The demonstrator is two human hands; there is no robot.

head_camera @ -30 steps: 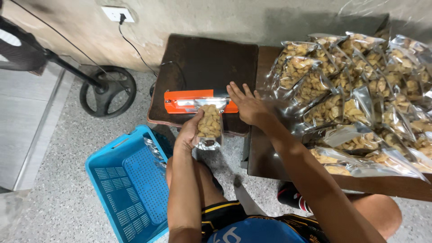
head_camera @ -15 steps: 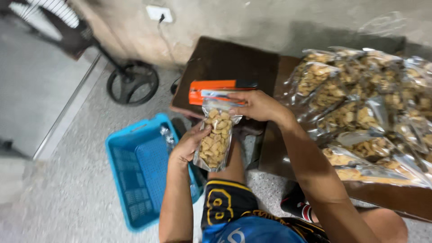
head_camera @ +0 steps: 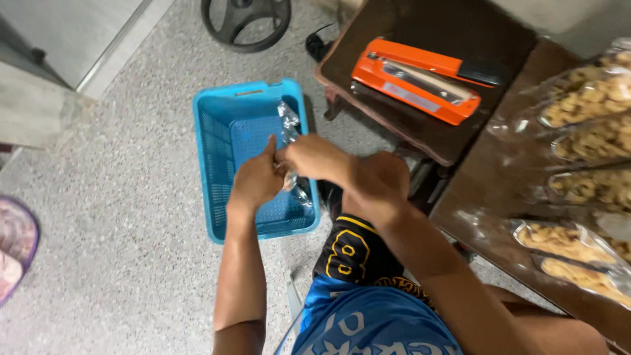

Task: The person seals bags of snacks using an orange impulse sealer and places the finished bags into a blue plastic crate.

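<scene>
Far left edge: a pinkish mat (head_camera: 14, 250) on the speckled floor (head_camera: 118, 217), partly cut off. Top left: a grey door panel and its frame.

Blue basket (head_camera: 217, 164) on the floor, left of the person's knees, perforated walls, handle slot on its far rim. A clear crinkled bag (head_camera: 289, 125) lies along the basket's right wall, near the far right corner; contents can't be made out.

Left hand (head_camera: 257, 179) over the basket's right half, fingers curled shut, thumb up, gripping the lower part of a clear bag (head_camera: 292, 181) right at the basket's right wall. Right hand (head_camera: 314, 158) touching the left, closed on the same bag from the right side. The held bag mostly hidden between the two hands, only shiny plastic shows below them, hanging inside the basket. Can't tell whether it touches the basket bottom.

Top centre: a black round fan base (head_camera: 244, 20) on the floor, with a black plug and cable beside it.

Person seated, blue and black shorts (head_camera: 368, 289) at bottom centre.

Dark brown desk (head_camera: 473, 39) at upper right. Orange sealer (head_camera: 420, 75) lies across it, near its front edge, lid down, black handle end to the right.

Second brown desk (head_camera: 486, 190) at right, just beside the first. Many clear snack bags (head_camera: 591, 138) piled on it, from the far right corner down to the front edge, overlapping.
</scene>
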